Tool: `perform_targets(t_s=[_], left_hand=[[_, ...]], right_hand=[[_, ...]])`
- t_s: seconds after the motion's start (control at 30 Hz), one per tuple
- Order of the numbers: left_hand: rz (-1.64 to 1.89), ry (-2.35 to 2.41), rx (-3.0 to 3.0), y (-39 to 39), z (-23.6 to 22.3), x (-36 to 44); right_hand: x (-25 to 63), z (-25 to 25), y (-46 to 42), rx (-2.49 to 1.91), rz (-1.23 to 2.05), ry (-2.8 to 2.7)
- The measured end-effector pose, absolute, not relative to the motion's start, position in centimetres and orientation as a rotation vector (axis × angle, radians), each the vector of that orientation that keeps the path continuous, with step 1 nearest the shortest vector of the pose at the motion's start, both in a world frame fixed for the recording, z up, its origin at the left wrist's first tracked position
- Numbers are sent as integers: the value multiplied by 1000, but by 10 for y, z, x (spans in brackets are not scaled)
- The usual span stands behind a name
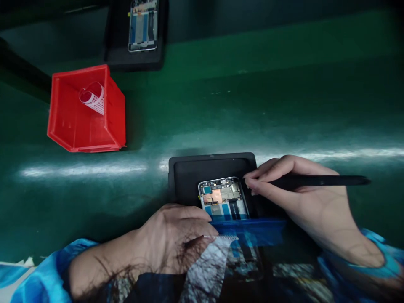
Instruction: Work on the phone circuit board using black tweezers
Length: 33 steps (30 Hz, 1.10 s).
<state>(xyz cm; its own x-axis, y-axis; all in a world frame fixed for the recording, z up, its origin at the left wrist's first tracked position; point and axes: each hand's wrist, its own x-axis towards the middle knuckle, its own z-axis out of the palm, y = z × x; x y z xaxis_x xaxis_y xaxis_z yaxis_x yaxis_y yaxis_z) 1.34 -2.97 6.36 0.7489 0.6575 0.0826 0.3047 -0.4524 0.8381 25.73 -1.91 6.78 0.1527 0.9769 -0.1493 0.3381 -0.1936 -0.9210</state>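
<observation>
Gripping a black stylus, right hand, left hand pinching white strip, phone half hidden

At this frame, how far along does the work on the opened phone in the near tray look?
Done: the phone lies open, board exposed, in the black tray; a curled strip sits in the red bin. In hand: the right hand holds a black stylus at the phone's top corner, and the left hand pinches a thin strip by its lower end. Left: the phone has no back cover yet.
</observation>
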Motion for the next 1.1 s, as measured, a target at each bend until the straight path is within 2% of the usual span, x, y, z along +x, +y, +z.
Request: perform_targets(t_s=[1.1], left_hand=[[496,697,2038,-27,62,14]], right_hand=[[256,60,-25,-1568,952,-1383]])
